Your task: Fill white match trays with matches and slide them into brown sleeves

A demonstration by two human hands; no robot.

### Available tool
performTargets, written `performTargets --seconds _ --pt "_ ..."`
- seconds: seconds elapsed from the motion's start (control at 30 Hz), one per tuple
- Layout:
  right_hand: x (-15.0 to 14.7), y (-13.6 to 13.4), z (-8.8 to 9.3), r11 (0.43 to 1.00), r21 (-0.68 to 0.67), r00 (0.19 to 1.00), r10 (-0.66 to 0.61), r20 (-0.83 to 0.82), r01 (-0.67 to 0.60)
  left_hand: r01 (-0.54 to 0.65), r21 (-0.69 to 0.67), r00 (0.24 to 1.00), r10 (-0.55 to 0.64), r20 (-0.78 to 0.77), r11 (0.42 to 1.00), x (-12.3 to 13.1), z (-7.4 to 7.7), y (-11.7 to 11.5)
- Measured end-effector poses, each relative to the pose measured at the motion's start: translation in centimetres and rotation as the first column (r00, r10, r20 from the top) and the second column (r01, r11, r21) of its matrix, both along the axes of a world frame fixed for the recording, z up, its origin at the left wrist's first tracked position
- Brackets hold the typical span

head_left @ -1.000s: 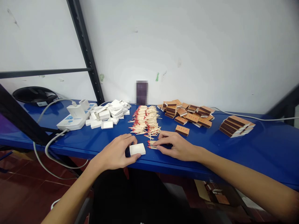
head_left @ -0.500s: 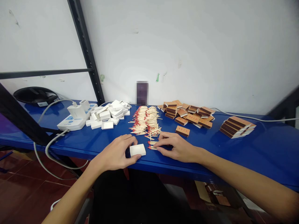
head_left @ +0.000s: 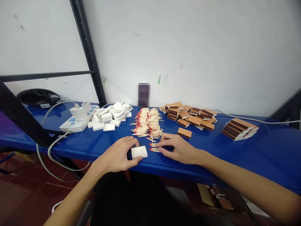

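My left hand (head_left: 117,155) grips a small white matchbox tray (head_left: 139,152) between thumb and fingers at the front edge of the blue table (head_left: 258,150). Just right of it, my right hand (head_left: 178,147) rests palm down, its fingertips pinched on a small bunch of red-tipped matches (head_left: 154,147) lying on the table. Behind both hands lies a big pile of loose matches (head_left: 147,122).
A heap of white trays (head_left: 110,115) sits back left beside a white power strip (head_left: 75,121) with a trailing cable (head_left: 50,150). Brown matchbox sleeves (head_left: 190,115) are piled back right, one single sleeve (head_left: 184,133) nearer, and a neat stack (head_left: 240,128) farther right. A black rack post (head_left: 89,53) rises on the left.
Both hands have stayed almost where they were; the right fingers have shifted slightly on the small bunch of matches. The view has tilted a little.
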State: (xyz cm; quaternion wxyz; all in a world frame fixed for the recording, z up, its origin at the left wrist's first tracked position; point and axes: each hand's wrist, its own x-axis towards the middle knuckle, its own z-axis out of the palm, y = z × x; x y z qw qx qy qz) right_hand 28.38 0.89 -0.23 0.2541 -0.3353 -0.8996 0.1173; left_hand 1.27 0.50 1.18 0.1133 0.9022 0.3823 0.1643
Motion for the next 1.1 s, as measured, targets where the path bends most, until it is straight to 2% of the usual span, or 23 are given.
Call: performTargets --seconds 0.23,0.47,0.87,1.1 --pt "-0.02 0.03 0.08 0.999 -0.030 0.999 0.026 -0.036 -0.027 0.007 0.005 1.000 -0.007 0.004 1.000 0.03 0.02 0.01" --pt "0.02 0.15 0.06 1.000 0.011 1.000 -0.013 -0.016 0.013 0.015 0.013 1.000 -0.015 0.008 1.000 -0.06 -0.01 0.08" --pt "-0.06 0.16 0.18 0.999 -0.030 1.000 -0.013 -0.029 0.012 0.011 0.021 1.000 -0.011 0.001 1.000 -0.08 -0.02 0.09" --pt "-0.09 0.41 -0.07 0.997 0.008 0.997 -0.076 -0.021 0.076 0.011 0.021 1.000 -0.011 0.010 1.000 -0.01 -0.03 0.05"
